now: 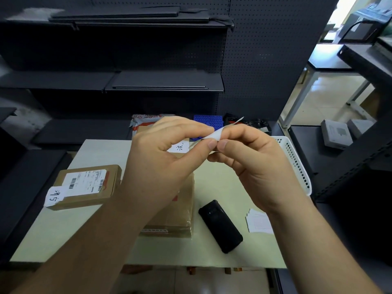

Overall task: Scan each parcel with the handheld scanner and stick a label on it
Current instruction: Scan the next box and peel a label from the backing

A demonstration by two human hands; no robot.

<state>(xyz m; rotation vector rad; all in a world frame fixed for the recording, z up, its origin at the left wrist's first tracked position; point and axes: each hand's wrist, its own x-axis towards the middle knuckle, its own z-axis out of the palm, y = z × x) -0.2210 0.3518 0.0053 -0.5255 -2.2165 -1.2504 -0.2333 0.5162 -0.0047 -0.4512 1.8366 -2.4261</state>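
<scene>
Both hands raised over table (101, 234): left hand (161, 164) and right hand (252, 164) pinch white label (215, 135), seemingly peeling backing. Scanner (220, 225) beside brown parcel (180, 209).

I see the left hand (157, 158) covering most of the middle parcel (184, 209). The shipping label (84, 181) on the left parcel (89, 198) is too small for me to read
</scene>
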